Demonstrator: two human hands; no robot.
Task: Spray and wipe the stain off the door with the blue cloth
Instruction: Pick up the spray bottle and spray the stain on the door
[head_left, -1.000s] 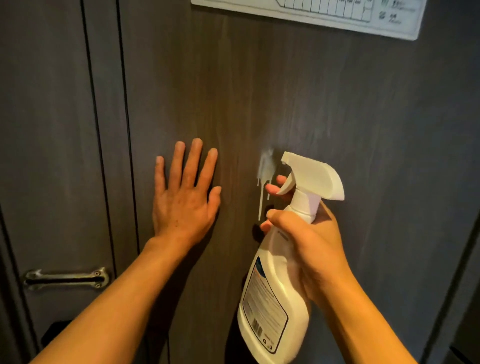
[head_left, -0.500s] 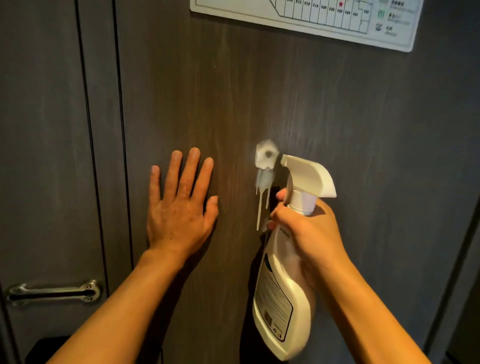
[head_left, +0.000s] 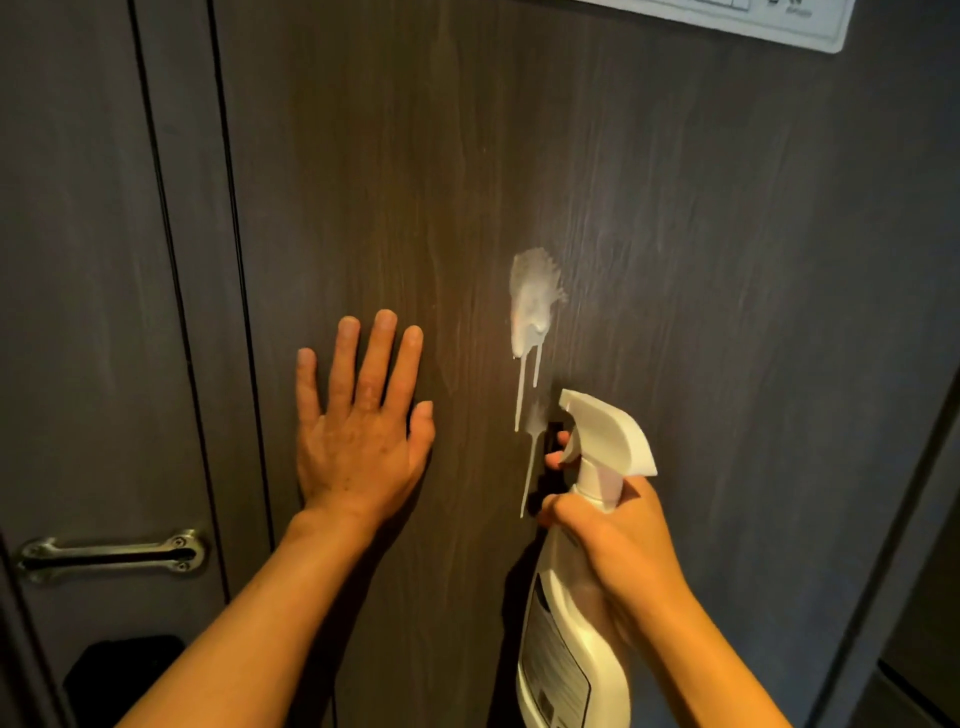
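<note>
Spraying done: foam clings above my right hand gripping the bottle; left hand flat, spread; wiping remains, no cloth visible.

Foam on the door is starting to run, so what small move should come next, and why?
Probably lower the spray bottle from the right hand and fetch the cloth, which is not in view: foam already covers the spot and drips down the door.

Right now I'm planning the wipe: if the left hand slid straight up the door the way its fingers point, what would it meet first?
The left hand looks to meet only bare door; the foam patch lies to its right, off that line.
</note>
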